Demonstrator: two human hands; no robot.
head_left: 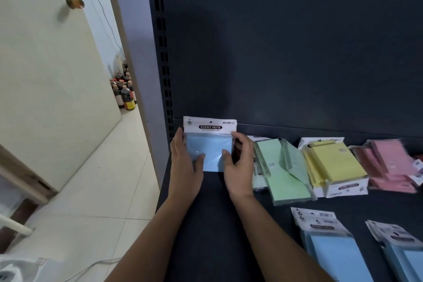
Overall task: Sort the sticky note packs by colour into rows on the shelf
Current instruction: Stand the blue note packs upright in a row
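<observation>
Head view shows the left hand [185,162] and right hand [238,162] pinching a blue sticky note pack [209,144] at the shelf's [217,213] back-left corner; light, slick-sleeved, probably best gripped by its side edges.

Dim, flat indoor light, brightest on the door [45,75] and floor [96,190] at 9 o'clock. The dark shelf back panel [297,41] is underexposed, with a soft shadow at 12. Edges bend with wide-angle distortion. The pink packs [386,165] at 3 are blurred, and there is faint glare on the green pack wrapper [291,158].
</observation>
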